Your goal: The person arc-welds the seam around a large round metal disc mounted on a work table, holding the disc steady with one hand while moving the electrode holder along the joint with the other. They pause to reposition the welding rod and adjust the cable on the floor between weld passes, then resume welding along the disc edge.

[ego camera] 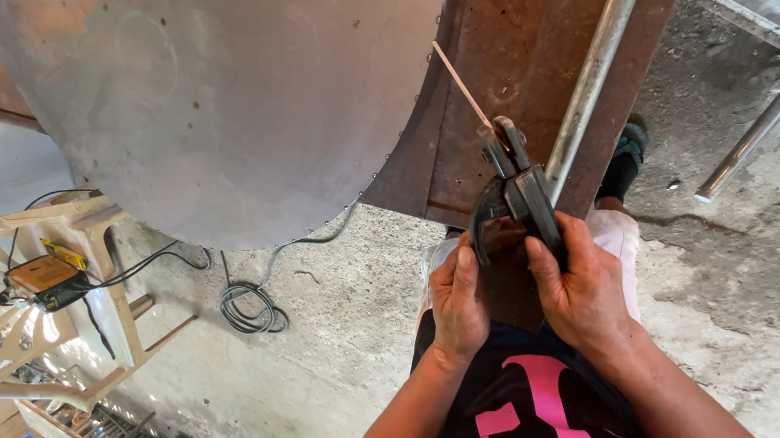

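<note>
My right hand grips the body of a black welding electrode holder. My left hand presses on the holder's curved lever from the left side. A thin pale welding rod sticks out of the holder's jaws, pointing up and left toward the edge of a rusty brown metal sheet. A large round grey metal panel with small rivets along its rim lies just left of the rod's tip.
A steel pipe runs diagonally over the rusty sheet. A white plastic chair at left carries a small orange device with black cables, and a coiled cable lies on the concrete floor. A metal table leg stands at right.
</note>
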